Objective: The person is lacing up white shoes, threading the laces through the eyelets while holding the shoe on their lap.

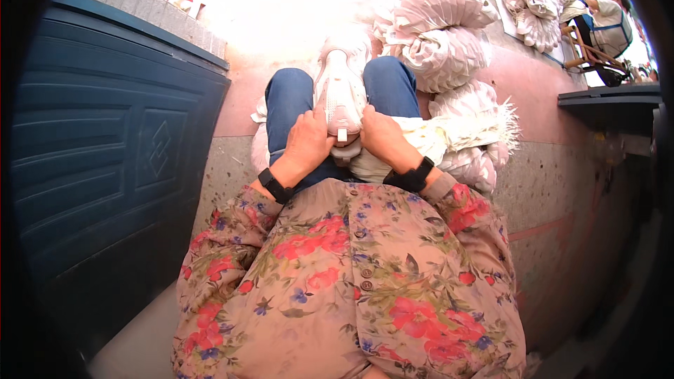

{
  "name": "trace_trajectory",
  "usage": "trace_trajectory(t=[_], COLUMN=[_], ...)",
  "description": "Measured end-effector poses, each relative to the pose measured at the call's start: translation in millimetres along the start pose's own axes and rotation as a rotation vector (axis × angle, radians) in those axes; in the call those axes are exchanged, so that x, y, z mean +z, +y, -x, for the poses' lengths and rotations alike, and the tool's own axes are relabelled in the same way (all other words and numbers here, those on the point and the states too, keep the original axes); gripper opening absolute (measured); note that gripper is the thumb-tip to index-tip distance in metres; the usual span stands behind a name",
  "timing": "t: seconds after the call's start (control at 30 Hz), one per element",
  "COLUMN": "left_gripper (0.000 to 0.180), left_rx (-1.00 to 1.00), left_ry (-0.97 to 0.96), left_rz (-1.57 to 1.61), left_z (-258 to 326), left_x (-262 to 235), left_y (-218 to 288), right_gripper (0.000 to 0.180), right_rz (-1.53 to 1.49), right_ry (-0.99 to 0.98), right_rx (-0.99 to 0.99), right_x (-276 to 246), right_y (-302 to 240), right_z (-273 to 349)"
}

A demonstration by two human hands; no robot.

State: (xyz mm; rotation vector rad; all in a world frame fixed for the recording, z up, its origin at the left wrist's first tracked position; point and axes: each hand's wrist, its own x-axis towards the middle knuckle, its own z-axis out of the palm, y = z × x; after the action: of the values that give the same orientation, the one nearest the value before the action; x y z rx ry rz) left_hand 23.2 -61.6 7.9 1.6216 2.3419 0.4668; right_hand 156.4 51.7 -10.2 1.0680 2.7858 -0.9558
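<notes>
White folded pieces [449, 42] pile beside the knees; left hand [306, 142] and right hand [380, 137] grip a white piece [340, 91].

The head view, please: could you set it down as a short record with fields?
Left hand: grips the near end of a white shoe on the lap
Right hand: grips the same end from the other side
Shoe: lies along the blue-trousered legs
Right of lap: pile of white shoe parts
Left: dark blue panelled door

Harsh daylight blows out the top centre — fisheye edges bend, corners vignette black.
</notes>
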Motion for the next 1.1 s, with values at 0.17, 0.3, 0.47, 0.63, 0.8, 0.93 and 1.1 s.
trace_trajectory(t=[0.17, 0.3, 0.47, 0.63, 0.8, 0.93, 1.1], left_gripper=[0.034, 0.022, 0.021, 0.018, 0.015, 0.014, 0.012], left_rx=[0.093, -0.036, -0.025, 0.065, -0.067, -0.06, -0.043], left_ry=[0.041, 0.008, 0.175, 0.08, 0.033, 0.003, 0.033], left_rz=[0.307, 0.458, 0.455, 0.249, 0.362, 0.247, 0.164], left_z=[-2.4, -29.8, -74.1, -88.6, -90.5, -95.6, -91.1], left_x=[-5.6, -28.9, -20.2, -4.1, -11.3, -10.3, -5.4], left_y=[-25.5, -26.1, -19.5, -11.7, -12.7, -8.9, -6.5], right_gripper=[0.026, 0.016, 0.026, 0.028, 0.024, 0.02, 0.022], right_rz=[-0.625, -1.16, -1.076, -0.359, -0.01, 0.137, 0.186], right_ry=[-0.035, -0.089, -0.026, 0.126, 0.093, 0.13, 0.273], right_rx=[0.029, 0.155, -0.097, -0.131, -0.045, -0.101, -0.252], right_x=[-50.8, -115.7, -138.0, -67.7, -63.1, -56.6, -49.7], right_y=[15.1, 9.8, -10.6, 36.1, 37.6, 39.2, 30.1], right_z=[-6.3, -17.2, -34.3, -39.9, -29.4, -32.3, -34.6])
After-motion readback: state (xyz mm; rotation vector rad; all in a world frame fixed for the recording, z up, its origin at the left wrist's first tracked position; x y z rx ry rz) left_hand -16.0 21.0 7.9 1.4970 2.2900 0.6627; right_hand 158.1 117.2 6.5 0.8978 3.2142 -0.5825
